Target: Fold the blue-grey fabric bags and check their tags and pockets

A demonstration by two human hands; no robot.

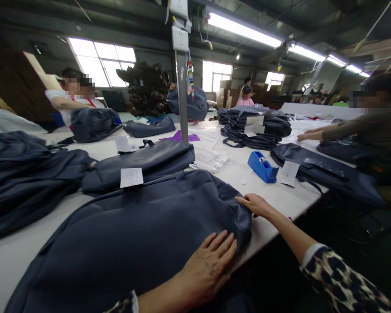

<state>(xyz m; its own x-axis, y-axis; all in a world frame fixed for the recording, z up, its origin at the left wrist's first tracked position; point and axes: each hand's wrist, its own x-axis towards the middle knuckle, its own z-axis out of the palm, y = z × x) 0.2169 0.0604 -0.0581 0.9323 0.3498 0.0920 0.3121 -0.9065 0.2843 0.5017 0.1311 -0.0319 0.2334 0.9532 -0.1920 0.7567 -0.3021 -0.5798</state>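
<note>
At the frame's lower centre, the left hand (211,263) is laid flat on the bag (143,226). The bag's right end is touched by the right hand (256,205), whose grip cannot be told.

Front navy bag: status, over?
Left hand flat on front navy bag, toward its right end. Right hand at that end. Blue tape dispenser beyond, apart from both hands.
</note>
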